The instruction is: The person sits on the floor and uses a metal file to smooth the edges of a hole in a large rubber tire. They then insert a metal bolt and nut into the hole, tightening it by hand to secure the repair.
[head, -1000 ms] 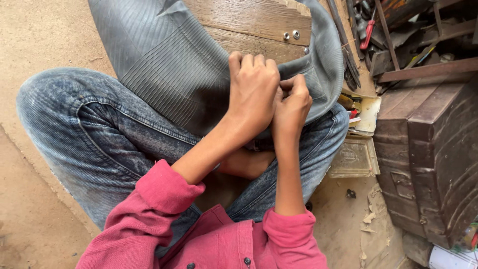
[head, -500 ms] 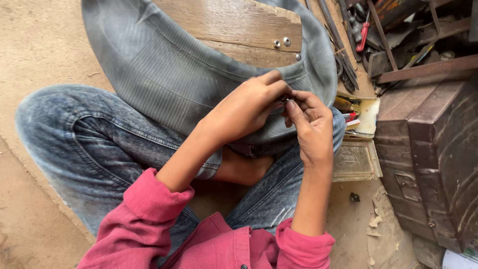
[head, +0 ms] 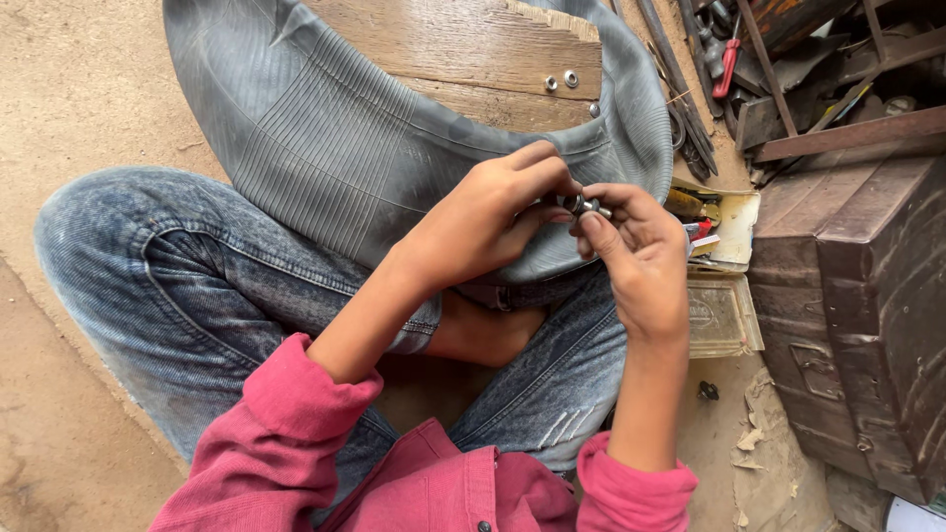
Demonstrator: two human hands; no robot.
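Pinching a small metal valve fitting (head: 583, 206) between both sets of fingertips, just above the near edge of the grey inner tube (head: 335, 138): left hand (head: 483, 217) closed on one end, right hand (head: 641, 251) closed on the other. Best done with the tube lying slack over the knees, the fitting square to it, fingertips close to the threads. Beyond the tube, a wooden board (head: 463, 44); right of it, an open tin (head: 724, 286) and a brown metal trunk (head: 857, 296), all on a sandy floor (head: 69, 89).
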